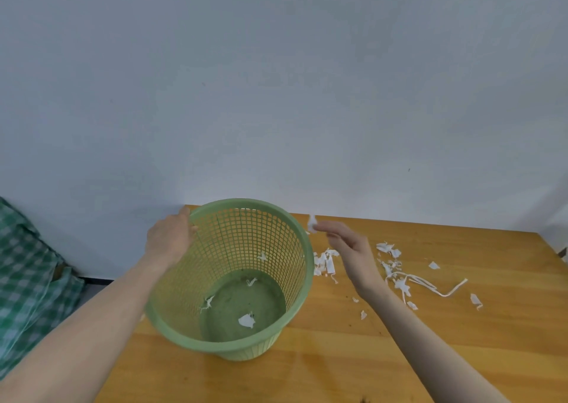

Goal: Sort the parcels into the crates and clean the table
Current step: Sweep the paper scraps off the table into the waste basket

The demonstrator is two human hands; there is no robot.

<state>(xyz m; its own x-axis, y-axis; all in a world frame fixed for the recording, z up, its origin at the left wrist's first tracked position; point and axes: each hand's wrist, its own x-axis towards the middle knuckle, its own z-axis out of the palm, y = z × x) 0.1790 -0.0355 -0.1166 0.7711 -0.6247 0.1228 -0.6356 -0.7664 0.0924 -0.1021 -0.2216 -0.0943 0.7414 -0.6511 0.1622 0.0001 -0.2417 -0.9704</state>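
Note:
A green mesh waste basket point(233, 345) stands tilted on the wooden table point(338, 356), with a few white paper scraps point(246, 320) lying on its bottom. My left hand point(167, 236) grips the basket's far left rim. My right hand point(347, 246) hovers just right of the rim and pinches a small white paper scrap point(312, 224) between its fingertips. More white scraps and strips point(399, 275) lie scattered on the table to the right of the basket.
A pale wall runs behind the table. Green checked cloth point(27, 279) hangs at the left, off the table's edge. The table's right edge slopes away at the far right.

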